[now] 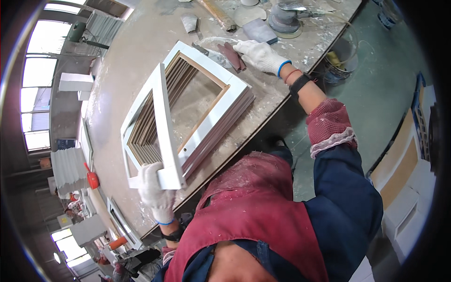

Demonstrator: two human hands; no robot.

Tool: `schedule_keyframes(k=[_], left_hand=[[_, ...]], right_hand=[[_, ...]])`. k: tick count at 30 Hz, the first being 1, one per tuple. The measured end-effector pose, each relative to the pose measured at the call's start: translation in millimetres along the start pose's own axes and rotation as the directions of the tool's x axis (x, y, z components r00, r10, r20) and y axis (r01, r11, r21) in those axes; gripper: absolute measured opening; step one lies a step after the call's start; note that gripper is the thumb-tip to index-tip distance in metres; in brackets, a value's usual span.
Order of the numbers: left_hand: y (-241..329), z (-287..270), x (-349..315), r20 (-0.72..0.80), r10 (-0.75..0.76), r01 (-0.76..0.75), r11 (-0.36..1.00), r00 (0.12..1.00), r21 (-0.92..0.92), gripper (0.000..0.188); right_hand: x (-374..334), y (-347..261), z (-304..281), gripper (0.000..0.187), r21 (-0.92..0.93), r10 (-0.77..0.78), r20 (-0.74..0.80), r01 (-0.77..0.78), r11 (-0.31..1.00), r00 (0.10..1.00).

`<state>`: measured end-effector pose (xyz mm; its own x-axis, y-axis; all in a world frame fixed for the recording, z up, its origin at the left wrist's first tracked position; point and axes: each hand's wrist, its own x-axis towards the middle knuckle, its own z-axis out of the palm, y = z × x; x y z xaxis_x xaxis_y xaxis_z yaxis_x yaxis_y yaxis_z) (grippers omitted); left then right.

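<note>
My left hand (157, 190), in a white knit glove, is closed on the near end of a white frame (163, 117), which stands tilted over a stack of similar frames. The stacked white frames (218, 115) lie on the worktable with brown inner edges and open middles. My right hand (263, 56), gloved too, is over the table beyond the stack, fingers drawn together. Its fingertips are right by a folded reddish-brown sheet like sandpaper (232, 57); whether they pinch it is hidden. A scraper-like blade (211, 54) lies beside that sheet.
A round grey power sander (283, 21) with a hose stands at the table's far right. Near it are a grey block (260, 31) and a rolled brownish tube (217, 15). A bucket (340, 61) is on the floor by the table edge. A red object (92, 177) lies at left.
</note>
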<state>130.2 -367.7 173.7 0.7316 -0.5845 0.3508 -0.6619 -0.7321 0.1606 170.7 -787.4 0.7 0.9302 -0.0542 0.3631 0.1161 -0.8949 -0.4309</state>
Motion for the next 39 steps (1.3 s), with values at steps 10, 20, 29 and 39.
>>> schedule_keyframes(k=[10, 20, 29, 39], left_hand=[[9.7, 55.4, -1.1, 0.135, 0.007, -0.025, 0.991, 0.991, 0.130, 0.053], [16.3, 71.2, 14.7, 0.147, -0.048, 0.026, 0.989, 0.988, 0.148, 0.052], [24.8, 71.7, 25.7, 0.088, -0.043, 0.035, 0.996, 0.995, 0.087, 0.038], [21.7, 50.9, 26.2, 0.066, -0.093, 0.094, 0.996, 0.993, -0.003, 0.039]], right_hand=[[13.5, -14.0, -41.9, 0.043, 0.121, -0.085, 0.283, 0.052, 0.991, 0.955], [119.4, 22.8, 12.3, 0.016, -0.479, -0.288, -0.056, 0.228, 0.848, 0.956], [177.0, -10.2, 82.6, 0.029, -0.114, -0.297, 0.143, 0.314, 0.943, 0.944], [166.2, -5.5, 69.2, 0.031, -0.223, -0.367, 0.195, 0.406, 0.886, 0.909]])
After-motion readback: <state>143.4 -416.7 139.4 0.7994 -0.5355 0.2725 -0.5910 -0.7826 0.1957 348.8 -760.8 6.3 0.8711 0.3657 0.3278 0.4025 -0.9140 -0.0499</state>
